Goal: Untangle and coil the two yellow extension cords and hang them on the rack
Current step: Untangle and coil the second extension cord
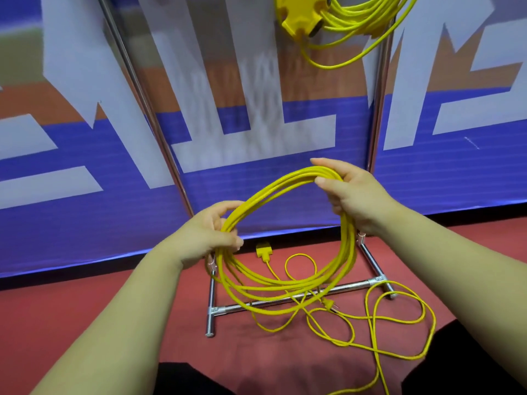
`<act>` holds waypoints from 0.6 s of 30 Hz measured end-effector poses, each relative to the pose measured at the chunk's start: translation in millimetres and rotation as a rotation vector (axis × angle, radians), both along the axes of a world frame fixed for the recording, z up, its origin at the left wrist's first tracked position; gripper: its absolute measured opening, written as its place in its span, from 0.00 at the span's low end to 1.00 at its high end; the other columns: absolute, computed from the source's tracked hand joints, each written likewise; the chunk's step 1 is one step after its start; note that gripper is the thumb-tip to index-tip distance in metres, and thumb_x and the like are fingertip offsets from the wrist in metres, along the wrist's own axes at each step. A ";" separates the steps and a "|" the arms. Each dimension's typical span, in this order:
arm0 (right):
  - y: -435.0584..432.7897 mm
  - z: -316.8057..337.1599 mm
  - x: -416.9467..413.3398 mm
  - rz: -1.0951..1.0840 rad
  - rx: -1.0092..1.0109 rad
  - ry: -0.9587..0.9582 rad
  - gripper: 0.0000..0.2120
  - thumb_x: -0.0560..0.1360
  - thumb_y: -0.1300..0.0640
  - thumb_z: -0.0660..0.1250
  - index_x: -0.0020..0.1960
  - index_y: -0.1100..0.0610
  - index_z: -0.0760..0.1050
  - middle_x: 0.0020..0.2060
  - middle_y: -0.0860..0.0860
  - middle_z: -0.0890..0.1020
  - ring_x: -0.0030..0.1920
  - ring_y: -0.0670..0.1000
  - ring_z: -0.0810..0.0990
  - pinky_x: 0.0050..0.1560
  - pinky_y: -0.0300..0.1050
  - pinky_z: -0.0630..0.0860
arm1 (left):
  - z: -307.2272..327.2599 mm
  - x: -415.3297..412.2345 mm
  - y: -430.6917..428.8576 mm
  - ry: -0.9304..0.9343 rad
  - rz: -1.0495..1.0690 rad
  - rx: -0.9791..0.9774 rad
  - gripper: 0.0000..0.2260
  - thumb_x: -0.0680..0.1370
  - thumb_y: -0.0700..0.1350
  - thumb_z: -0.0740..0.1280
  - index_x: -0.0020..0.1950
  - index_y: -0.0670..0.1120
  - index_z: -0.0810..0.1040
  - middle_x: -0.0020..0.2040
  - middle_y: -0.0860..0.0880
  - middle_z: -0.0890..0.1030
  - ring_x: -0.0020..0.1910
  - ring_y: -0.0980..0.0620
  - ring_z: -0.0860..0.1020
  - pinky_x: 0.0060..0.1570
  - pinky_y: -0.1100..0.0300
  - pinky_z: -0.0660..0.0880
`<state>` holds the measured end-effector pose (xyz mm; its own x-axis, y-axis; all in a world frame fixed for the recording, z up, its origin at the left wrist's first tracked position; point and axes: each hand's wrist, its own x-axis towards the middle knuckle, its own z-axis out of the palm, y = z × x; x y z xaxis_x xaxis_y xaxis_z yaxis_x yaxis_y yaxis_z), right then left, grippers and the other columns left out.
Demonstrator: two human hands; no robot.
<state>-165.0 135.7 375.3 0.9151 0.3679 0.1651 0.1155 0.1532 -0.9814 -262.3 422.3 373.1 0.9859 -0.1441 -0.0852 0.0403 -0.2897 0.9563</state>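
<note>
A round coil of yellow extension cord (pixel 285 289) hangs between my hands in front of the rack. My left hand (pixel 208 238) grips the coil's left side. My right hand (pixel 350 192) grips its top right. Loose loops of the same cord (pixel 399 323) trail over the red floor to the right, with a small plug (pixel 330 305) near the rack's base bar. A yellow connector block (pixel 263 249) lies on the floor behind the coil. A second yellow cord (pixel 356 18), coiled, hangs at the top of the rack with its yellow socket block (pixel 299 15).
The metal rack has two upright poles (pixel 142 101) and a floor base of chrome bars (pixel 285 303). Behind it stands a blue, white and orange banner wall (pixel 285 132). The floor is red (pixel 85 309). My dark-clothed legs show at the bottom edge.
</note>
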 end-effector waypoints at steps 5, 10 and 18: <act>-8.9 -12.8 -1.0 0.059 -0.107 0.021 0.17 0.81 0.62 0.65 0.64 0.44 0.78 0.34 0.51 0.73 0.31 0.48 0.69 0.33 0.42 0.69 | 2.0 5.1 -2.1 -0.181 0.231 -0.004 0.27 0.78 0.40 0.70 0.73 0.60 0.70 0.34 0.47 0.70 0.30 0.51 0.71 0.44 0.43 0.79; -12.5 0.4 -14.1 0.234 -0.156 0.084 0.22 0.77 0.64 0.69 0.66 0.44 0.77 0.47 0.57 0.85 0.41 0.52 0.82 0.47 0.51 0.81 | 24.4 -0.8 -15.5 -0.337 0.313 -0.047 0.19 0.84 0.40 0.60 0.67 0.63 0.76 0.37 0.46 0.61 0.30 0.52 0.61 0.30 0.58 0.63; 4.4 19.5 -34.7 0.287 -0.267 -0.146 0.21 0.79 0.60 0.68 0.68 0.43 0.72 0.38 0.53 0.80 0.33 0.52 0.76 0.35 0.45 0.77 | 35.8 -9.6 -40.0 -0.334 0.089 0.088 0.17 0.85 0.39 0.60 0.69 0.56 0.77 0.33 0.44 0.60 0.30 0.49 0.59 0.28 0.61 0.59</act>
<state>-199.7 140.1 394.8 0.7433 0.6520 0.1498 0.2457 -0.0578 -0.9676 -271.9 382.3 408.9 0.9699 -0.0624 0.2353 -0.2410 -0.3806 0.8928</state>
